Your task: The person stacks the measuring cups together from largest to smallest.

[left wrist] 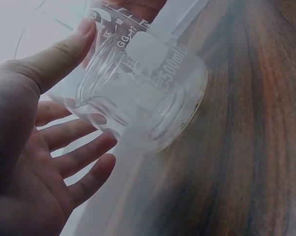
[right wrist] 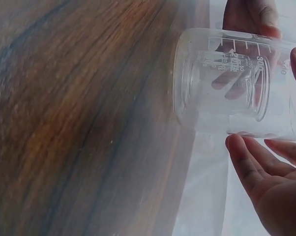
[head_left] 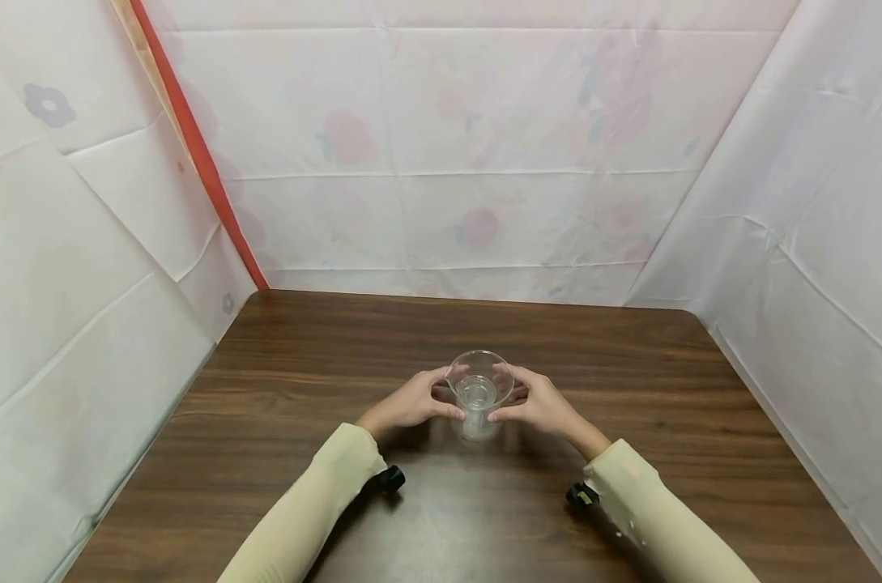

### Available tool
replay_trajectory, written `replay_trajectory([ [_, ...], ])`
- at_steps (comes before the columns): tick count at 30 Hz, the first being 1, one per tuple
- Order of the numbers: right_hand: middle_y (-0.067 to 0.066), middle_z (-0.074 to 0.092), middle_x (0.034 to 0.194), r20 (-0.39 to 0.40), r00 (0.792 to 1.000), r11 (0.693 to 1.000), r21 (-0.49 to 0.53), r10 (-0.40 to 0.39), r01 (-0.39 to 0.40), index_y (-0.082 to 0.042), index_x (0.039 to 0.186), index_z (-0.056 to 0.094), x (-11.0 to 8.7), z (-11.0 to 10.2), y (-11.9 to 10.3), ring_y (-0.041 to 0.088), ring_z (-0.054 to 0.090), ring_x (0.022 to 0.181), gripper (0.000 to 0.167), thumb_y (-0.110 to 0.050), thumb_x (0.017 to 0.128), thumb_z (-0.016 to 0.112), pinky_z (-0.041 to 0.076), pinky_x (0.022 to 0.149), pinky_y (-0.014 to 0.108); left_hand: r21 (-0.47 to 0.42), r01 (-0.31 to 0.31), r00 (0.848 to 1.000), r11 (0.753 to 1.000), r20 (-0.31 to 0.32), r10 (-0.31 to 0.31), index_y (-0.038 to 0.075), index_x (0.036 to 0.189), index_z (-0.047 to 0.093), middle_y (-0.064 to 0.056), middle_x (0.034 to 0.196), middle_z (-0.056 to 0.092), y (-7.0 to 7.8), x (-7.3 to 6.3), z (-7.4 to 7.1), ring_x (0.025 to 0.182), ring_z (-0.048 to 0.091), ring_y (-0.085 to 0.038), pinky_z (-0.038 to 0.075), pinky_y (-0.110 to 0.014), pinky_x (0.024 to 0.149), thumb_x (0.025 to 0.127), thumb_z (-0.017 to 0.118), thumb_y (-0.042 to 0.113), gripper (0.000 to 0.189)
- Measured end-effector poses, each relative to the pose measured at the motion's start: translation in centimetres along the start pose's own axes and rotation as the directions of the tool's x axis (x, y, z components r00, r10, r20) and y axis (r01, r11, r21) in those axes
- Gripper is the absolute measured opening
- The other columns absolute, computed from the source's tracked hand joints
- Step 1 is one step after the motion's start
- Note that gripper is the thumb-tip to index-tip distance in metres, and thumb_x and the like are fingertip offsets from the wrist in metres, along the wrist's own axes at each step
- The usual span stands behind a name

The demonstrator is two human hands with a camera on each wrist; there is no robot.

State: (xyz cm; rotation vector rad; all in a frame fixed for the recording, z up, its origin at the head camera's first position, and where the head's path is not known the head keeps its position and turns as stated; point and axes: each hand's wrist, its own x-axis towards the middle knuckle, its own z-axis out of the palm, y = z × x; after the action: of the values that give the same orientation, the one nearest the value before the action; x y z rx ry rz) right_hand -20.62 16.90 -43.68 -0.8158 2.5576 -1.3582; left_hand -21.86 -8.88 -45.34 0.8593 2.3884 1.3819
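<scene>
A large clear glass beaker (head_left: 479,427), printed with white markings and "500ml" in the left wrist view, stands upright near the middle of the table. Nested inside it is a smaller clear beaker (right wrist: 222,93), also with a printed scale. My left hand (head_left: 414,401) holds the large beaker's left side, thumb at the front and fingers spread round behind. From the right, my right hand (head_left: 546,405) holds it the same way, with its fingertips on the glass in the right wrist view. Whether the base touches the wood cannot be told.
The dark wood-grain table (head_left: 302,356) has rounded far corners. Pale printed sheets (head_left: 448,146) hang behind it and along both sides. A red strip (head_left: 200,154) runs down the back left corner. Black wrist devices (head_left: 391,478) sit under both cream sleeves.
</scene>
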Motion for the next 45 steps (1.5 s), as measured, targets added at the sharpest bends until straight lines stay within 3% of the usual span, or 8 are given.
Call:
replay_trajectory([
  [6,0.017,0.066,0.120,-0.006,1.000,1.000,-0.013,0.000,0.000,-0.001,0.141,0.046,-0.12,-0.23,-0.01,0.029,0.068,0.097,0.080,-0.026,0.075,0.084,0.057,0.083,0.038,-0.033,0.010,1.000,0.999,-0.015,-0.011,0.005,0.145,0.042,-0.016,0.142,0.052,0.22,0.23,0.19,0.120,0.059,-0.033,0.051,-0.042,0.098,0.082,0.079,0.024,0.075],
  [22,0.018,0.067,0.118,0.015,1.000,0.998,-0.052,-0.021,0.022,0.001,0.139,0.049,0.09,-0.32,-0.23,0.026,0.070,0.089,0.079,-0.027,0.074,0.085,0.058,0.077,0.032,0.001,0.047,0.999,0.999,0.001,-0.047,0.009,0.148,0.039,-0.008,0.152,0.044,0.30,-0.24,0.05,0.124,0.058,-0.032,0.050,-0.042,0.099,0.085,0.075,0.028,0.075],
  [45,0.019,0.067,0.119,0.031,0.999,0.998,-0.068,-0.008,0.010,0.000,0.139,0.048,0.04,-0.12,-0.21,0.025,0.071,0.088,0.078,-0.028,0.076,0.084,0.058,0.076,0.028,0.009,0.056,0.998,0.998,0.005,-0.056,0.009,0.146,0.041,-0.011,0.147,0.049,0.06,-0.27,0.22,0.120,0.060,-0.034,0.051,-0.043,0.097,0.082,0.077,0.028,0.076],
])
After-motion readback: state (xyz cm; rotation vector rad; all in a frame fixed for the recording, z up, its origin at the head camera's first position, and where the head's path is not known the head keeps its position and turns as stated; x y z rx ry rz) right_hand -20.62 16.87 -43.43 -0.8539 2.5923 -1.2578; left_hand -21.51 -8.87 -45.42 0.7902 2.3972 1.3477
